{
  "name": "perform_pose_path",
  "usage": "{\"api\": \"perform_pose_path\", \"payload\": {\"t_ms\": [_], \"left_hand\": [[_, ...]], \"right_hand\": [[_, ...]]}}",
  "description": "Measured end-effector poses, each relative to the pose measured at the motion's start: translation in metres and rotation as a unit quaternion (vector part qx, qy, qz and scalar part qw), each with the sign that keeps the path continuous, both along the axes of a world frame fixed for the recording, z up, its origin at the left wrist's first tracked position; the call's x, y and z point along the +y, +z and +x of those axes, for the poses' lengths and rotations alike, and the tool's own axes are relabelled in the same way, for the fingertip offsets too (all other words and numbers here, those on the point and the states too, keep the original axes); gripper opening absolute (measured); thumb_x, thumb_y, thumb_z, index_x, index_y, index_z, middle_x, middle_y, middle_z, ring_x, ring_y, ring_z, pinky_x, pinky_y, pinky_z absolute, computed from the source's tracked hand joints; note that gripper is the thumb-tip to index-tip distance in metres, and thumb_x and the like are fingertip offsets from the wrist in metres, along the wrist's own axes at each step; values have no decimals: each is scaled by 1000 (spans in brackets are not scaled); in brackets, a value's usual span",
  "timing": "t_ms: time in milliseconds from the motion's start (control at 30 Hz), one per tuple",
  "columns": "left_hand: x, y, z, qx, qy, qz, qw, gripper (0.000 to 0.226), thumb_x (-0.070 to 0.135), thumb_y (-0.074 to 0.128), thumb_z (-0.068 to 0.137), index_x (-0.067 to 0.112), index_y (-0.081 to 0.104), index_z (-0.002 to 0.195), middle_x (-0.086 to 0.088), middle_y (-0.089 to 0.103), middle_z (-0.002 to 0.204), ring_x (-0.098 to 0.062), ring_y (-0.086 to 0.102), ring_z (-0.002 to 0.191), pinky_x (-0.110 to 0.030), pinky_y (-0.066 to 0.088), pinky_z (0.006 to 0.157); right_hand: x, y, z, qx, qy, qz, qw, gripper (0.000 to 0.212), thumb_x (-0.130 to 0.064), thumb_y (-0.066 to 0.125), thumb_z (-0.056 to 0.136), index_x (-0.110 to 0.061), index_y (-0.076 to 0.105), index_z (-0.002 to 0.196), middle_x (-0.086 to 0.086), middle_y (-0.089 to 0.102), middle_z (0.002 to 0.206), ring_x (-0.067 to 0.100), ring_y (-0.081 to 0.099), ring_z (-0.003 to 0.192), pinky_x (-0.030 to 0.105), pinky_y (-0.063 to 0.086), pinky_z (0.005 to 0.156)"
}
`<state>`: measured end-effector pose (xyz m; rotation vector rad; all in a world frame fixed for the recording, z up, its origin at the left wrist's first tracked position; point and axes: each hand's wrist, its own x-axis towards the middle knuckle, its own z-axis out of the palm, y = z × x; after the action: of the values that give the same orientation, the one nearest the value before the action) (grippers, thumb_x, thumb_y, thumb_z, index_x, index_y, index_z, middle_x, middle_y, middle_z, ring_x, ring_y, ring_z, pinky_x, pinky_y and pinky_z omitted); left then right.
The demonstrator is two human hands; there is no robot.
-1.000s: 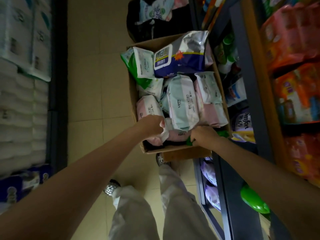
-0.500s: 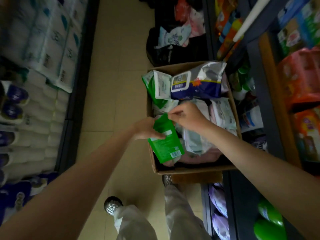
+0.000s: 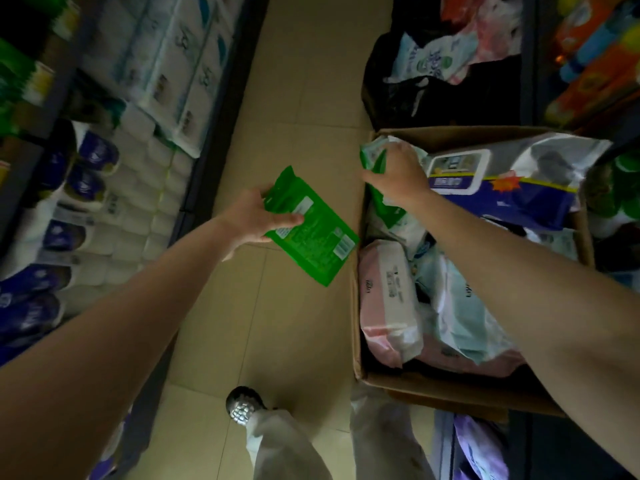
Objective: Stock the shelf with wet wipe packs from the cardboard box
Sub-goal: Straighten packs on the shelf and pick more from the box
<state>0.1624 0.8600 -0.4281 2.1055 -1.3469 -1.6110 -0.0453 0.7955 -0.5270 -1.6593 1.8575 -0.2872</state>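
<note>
A brown cardboard box stands on the floor at the right, full of wet wipe packs: pink, pale mint, and a large blue and silver one. My left hand grips a flat green wet wipe pack over the floor, left of the box. My right hand is closed on another green and white pack at the box's far left corner.
Shelves of white and purple tissue rolls line the left side. A dark shelf unit with orange packs runs along the right. A black bag of packs sits behind the box. My legs and shoe stand on the tiled aisle.
The green pack came out of the box and now sits in my left hand over the aisle floor. My right hand let go of it and moved to the box's far corner, gripping another pack.
</note>
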Motion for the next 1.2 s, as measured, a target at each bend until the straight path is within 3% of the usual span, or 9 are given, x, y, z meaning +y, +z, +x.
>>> {"api": "perform_pose_path", "payload": {"t_ms": [133,300,467,600,800,900,1000,1100,1200], "left_hand": [[-4,-17,11,8,11,15,1000,47,19,71,80,16,54,123,0,62,107,-13,60,95,-17,47,62],[-3,-27,17,25,20,40,999,49,22,69,82,19,51,127,0,61,113,-15,57,103,-18,47,65],[-9,-11,15,12,9,44,999,45,23,68,83,17,52,125,-2,59,109,-15,55,100,-19,46,67],[-17,15,15,16,35,41,998,41,25,68,83,16,55,120,-3,57,107,-15,53,97,-21,46,67],[-19,81,41,196,120,50,972,4,15,55,91,17,58,94,-1,60,88,-11,51,74,-19,45,57],[-19,120,90,273,209,4,939,22,8,41,97,15,55,82,-3,57,79,-12,51,67,-13,46,44],[-11,164,151,305,227,-37,924,8,15,50,92,14,57,87,-2,69,73,-12,64,61,-19,52,49],[2,207,215,318,226,-98,916,15,22,60,76,18,60,91,3,74,73,-11,68,65,-28,52,68],[20,252,274,313,217,-176,908,9,18,54,89,23,60,86,7,72,68,-6,67,58,-20,52,52]], "right_hand": [[-17,-16,18,116,-12,3,993,72,-38,60,86,1,28,138,20,32,141,36,35,128,44,35,102],[-17,-3,7,155,-40,-61,985,35,-28,62,85,-2,57,107,19,62,112,35,59,105,41,47,85],[-18,49,-28,8,-169,-45,985,17,-23,66,79,-10,59,71,14,62,82,23,59,81,33,48,75],[-14,122,-19,-18,5,-184,983,12,-13,63,75,-2,68,77,4,55,67,17,52,67,25,39,64],[37,227,54,-98,309,-320,890,15,-15,55,80,-7,68,80,-3,59,57,3,49,47,15,37,45],[49,247,84,-134,324,-315,882,11,-6,61,79,-2,70,83,4,68,65,5,59,52,21,48,47],[50,276,125,-168,324,-333,869,10,-2,64,77,0,71,83,8,73,78,7,68,66,23,56,57],[54,317,182,-184,340,-336,859,12,-2,61,76,-1,73,79,6,71,77,5,64,69,12,51,58],[57,354,251,-201,316,-318,871,24,-17,48,80,-6,68,75,-4,52,81,4,52,70,6,38,66]]}}
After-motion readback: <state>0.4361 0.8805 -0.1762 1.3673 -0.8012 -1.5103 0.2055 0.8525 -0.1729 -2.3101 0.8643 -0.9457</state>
